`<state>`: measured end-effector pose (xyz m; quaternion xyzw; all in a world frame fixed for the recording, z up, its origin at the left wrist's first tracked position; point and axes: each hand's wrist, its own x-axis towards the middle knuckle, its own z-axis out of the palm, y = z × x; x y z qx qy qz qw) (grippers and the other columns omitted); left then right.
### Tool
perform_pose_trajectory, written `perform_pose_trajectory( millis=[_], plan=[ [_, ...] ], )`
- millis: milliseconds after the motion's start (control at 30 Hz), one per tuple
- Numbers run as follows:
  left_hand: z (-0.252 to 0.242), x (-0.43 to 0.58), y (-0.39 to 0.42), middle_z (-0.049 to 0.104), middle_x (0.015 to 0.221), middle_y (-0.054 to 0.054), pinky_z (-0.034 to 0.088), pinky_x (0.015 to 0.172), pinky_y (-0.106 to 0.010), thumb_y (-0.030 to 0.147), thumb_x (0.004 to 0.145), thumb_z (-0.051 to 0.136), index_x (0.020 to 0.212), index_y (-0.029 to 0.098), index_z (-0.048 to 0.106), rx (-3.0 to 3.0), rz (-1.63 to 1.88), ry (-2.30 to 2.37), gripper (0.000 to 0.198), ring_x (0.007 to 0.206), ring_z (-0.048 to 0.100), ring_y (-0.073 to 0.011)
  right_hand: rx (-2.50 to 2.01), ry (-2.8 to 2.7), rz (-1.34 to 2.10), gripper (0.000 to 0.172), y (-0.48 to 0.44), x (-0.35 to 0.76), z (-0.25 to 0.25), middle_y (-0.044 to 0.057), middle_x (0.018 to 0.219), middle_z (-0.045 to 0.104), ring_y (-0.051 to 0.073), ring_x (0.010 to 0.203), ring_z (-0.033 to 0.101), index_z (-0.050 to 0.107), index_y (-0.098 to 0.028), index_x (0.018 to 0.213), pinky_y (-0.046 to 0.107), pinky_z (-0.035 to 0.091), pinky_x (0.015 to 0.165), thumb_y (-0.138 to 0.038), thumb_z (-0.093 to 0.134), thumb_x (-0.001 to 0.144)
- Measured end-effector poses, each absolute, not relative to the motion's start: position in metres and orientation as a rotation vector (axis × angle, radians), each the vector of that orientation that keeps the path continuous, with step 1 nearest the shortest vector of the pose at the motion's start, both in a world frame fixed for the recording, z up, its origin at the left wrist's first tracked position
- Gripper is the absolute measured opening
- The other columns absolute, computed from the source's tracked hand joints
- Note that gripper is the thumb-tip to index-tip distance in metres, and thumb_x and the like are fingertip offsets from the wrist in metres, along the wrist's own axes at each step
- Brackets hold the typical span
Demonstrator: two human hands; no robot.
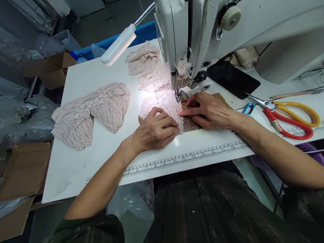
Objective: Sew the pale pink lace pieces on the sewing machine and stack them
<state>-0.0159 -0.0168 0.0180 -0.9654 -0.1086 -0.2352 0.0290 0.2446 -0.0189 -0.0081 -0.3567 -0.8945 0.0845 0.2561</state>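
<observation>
Beneath the needle and presser foot (178, 96) of a white sewing machine (167, 33) lies a piece of pale pink lace fabric (165, 101). My left hand (157, 130) rests on its near part, fingers bent and pressed together against the lace. From the right, my right hand (209, 111) reaches in close to the foot. Its index finger is stretched out and touches the lace edge, with the other fingers somewhat apart. Under both lies a brown plate (189, 124), partly covered by the lace and my hands. More bunched lace (144, 60) extends behind the foot.
A separate lace piece (92, 111) lies at the table's left. Scissors (289, 118) with red and yellow handles lie at right, near a black phone (234, 78). A white lamp (118, 44) overhangs the table. A printed ruler (166, 162) follows the front edge. Cardboard boxes (23, 171) stand left.
</observation>
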Motion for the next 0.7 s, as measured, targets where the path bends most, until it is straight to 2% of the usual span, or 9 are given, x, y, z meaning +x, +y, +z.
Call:
perform_pose_trajectory(
  millis=[133, 267, 533, 700],
  plan=[
    [0.015, -0.016, -0.016, 0.078, 0.097, -0.006, 0.058, 0.083, -0.036, 0.016, 0.098, 0.060, 0.093, 0.016, 0.071, -3.082, -0.732, -0.364, 0.012, 0.086, 0.070, -0.0154, -0.984, -2.430, 0.257, 0.037, -0.018, 0.245, -0.010, 0.012, 0.111, 0.062, 0.026, 0.103, 0.055, 0.078, -0.032, 0.119, 0.044, 0.048, 0.090, -0.021, 0.053, 0.094],
    [0.012, -0.018, -0.016, 0.078, 0.097, -0.007, 0.060, 0.079, -0.034, 0.015, 0.098, 0.059, 0.093, 0.016, 0.072, -3.155, -0.795, -0.399, 0.014, 0.086, 0.072, -0.0158, -0.992, -2.428, 0.266, 0.036, -0.017, 0.246, -0.010, 0.012, 0.112, 0.062, 0.026, 0.103, 0.056, 0.078, -0.031, 0.119, 0.044, 0.047, 0.091, -0.021, 0.053, 0.094],
    [0.025, -0.009, 0.000, 0.074, 0.080, -0.001, 0.052, 0.075, -0.035, 0.024, 0.091, 0.060, 0.084, 0.020, 0.074, -3.287, -0.725, -0.336, 0.016, 0.072, 0.068, -0.0141, -0.992, -2.438, 0.238, 0.035, -0.020, 0.244, -0.005, 0.013, 0.112, 0.063, 0.027, 0.103, 0.056, 0.078, -0.030, 0.119, 0.044, 0.049, 0.089, -0.021, 0.054, 0.095],
    [0.023, -0.010, 0.001, 0.075, 0.088, -0.003, 0.053, 0.079, -0.034, 0.027, 0.091, 0.060, 0.088, 0.019, 0.074, -3.306, -0.752, -0.405, 0.016, 0.078, 0.068, -0.0158, -1.044, -2.454, 0.221, 0.037, -0.019, 0.243, -0.004, 0.013, 0.112, 0.064, 0.027, 0.102, 0.057, 0.077, -0.030, 0.121, 0.044, 0.050, 0.089, -0.020, 0.053, 0.095]
  ],
)
